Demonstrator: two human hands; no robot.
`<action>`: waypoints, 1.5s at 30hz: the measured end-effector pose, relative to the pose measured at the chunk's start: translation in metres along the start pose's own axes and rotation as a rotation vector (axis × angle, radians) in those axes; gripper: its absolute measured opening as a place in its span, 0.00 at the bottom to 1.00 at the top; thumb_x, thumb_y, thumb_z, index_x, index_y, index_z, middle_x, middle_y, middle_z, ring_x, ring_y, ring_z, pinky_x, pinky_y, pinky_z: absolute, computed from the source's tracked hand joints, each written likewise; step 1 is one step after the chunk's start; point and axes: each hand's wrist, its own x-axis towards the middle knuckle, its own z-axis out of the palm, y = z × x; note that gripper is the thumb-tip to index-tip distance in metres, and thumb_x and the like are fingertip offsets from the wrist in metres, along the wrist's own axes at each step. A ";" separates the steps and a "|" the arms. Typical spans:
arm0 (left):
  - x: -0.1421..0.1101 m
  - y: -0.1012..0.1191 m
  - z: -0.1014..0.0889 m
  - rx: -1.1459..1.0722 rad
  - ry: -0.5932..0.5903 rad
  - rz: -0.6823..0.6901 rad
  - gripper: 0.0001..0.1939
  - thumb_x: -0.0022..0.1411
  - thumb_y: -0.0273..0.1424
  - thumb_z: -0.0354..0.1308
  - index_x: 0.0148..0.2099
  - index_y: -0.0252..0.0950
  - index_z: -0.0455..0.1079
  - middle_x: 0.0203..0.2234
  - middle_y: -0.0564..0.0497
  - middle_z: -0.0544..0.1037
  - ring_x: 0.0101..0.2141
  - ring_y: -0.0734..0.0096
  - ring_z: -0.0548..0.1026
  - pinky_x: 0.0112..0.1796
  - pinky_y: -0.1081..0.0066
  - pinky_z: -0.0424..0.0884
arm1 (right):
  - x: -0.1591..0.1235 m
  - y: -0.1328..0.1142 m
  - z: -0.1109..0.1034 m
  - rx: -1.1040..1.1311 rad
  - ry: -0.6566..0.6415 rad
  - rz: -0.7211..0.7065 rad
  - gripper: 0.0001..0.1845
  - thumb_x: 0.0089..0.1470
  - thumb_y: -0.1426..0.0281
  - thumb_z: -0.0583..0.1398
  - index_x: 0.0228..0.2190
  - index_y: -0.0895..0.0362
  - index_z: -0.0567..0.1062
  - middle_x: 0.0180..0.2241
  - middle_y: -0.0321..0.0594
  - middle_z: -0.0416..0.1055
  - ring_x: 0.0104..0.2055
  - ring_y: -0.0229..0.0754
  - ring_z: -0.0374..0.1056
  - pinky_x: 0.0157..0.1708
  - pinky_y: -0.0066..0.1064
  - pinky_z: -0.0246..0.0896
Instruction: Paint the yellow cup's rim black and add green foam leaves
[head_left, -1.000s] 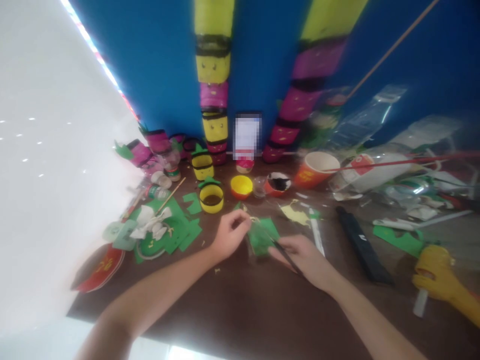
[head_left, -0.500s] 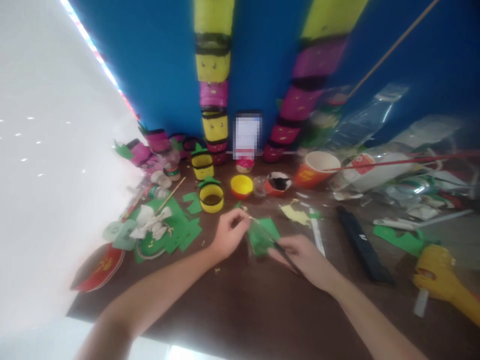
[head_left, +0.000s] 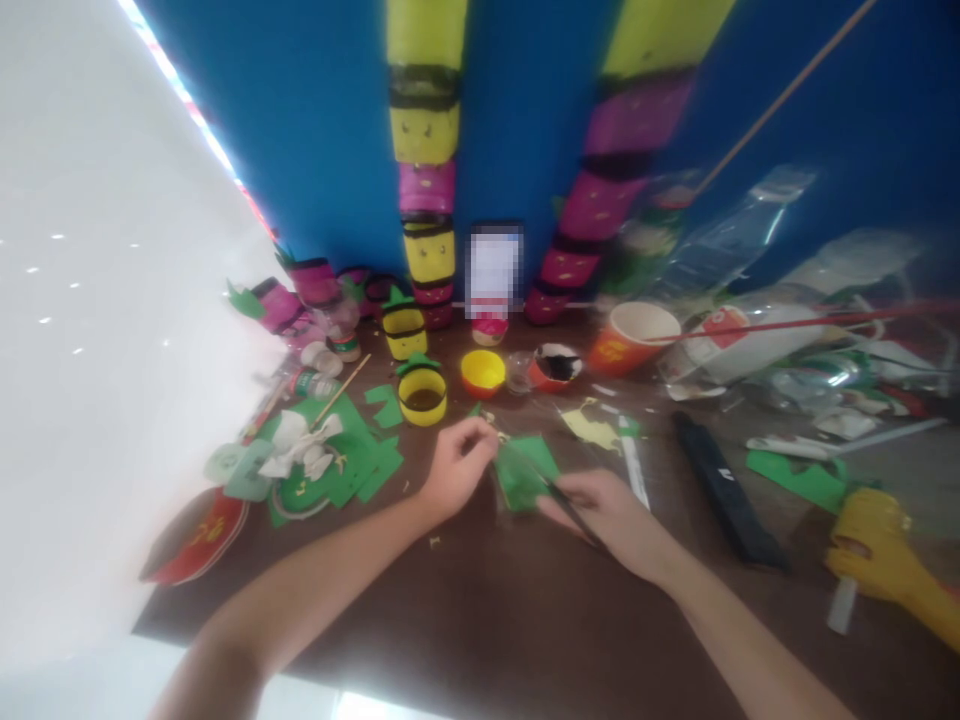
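Observation:
My left hand (head_left: 461, 460) is pinched closed near the middle of the table, its fingertips on something small and pale that is too blurred to name. In my right hand (head_left: 607, 515) is a slim dark tool (head_left: 571, 512), which looks like tweezers. Its thin tip points up and left toward my left fingertips. Below the tip lies a green paper piece (head_left: 529, 470) on the table. A yellow cup ring (head_left: 422, 398) with a black band and green paper leaves stands just beyond my left hand. Tiny yellow scraps lie near my fingertips.
A yellow glue gun (head_left: 874, 540) and a black case (head_left: 727, 490) lie on the right. Plastic bottles (head_left: 735, 250) and an orange paper cup (head_left: 637, 340) crowd the back right. Green paper (head_left: 356, 450) and a red bowl (head_left: 199, 540) are left. Decorated columns (head_left: 427, 190) rise behind.

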 end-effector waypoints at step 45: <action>0.001 -0.001 0.000 -0.033 -0.014 -0.026 0.07 0.53 0.30 0.55 0.25 0.34 0.63 0.20 0.56 0.66 0.25 0.77 0.63 0.30 0.74 0.59 | 0.000 -0.007 -0.001 0.002 0.023 0.033 0.24 0.45 0.55 0.60 0.13 0.56 0.56 0.14 0.28 0.45 0.18 0.30 0.43 0.19 0.27 0.34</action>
